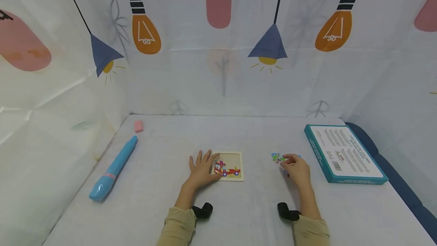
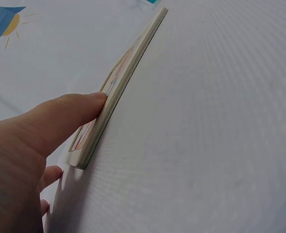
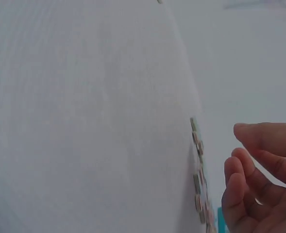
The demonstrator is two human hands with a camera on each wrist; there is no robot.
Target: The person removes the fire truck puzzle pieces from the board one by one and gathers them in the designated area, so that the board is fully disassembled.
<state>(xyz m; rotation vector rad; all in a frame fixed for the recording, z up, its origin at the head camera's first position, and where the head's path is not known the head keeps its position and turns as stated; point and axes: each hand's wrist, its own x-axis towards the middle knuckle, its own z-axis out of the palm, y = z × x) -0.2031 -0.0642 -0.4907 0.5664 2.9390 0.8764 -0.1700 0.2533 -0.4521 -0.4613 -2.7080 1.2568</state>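
Observation:
A small wooden puzzle tray lies on the table, with a red truck picture filling its lower part. My left hand spreads its fingers along the tray's left side. In the left wrist view its thumb presses on the tray's near edge. Several jigsaw pieces lie to the right, partly hidden beneath my right hand. The right wrist view shows these puzzle pieces edge-on. Beside them, the right hand's fingers bend loosely, with a gap to the thumb and nothing between.
At the right lies a teal-edged box with a printed white face. A blue pen-shaped device rests on the left, near a pink block. A white cloth with printed lamps hangs behind the table.

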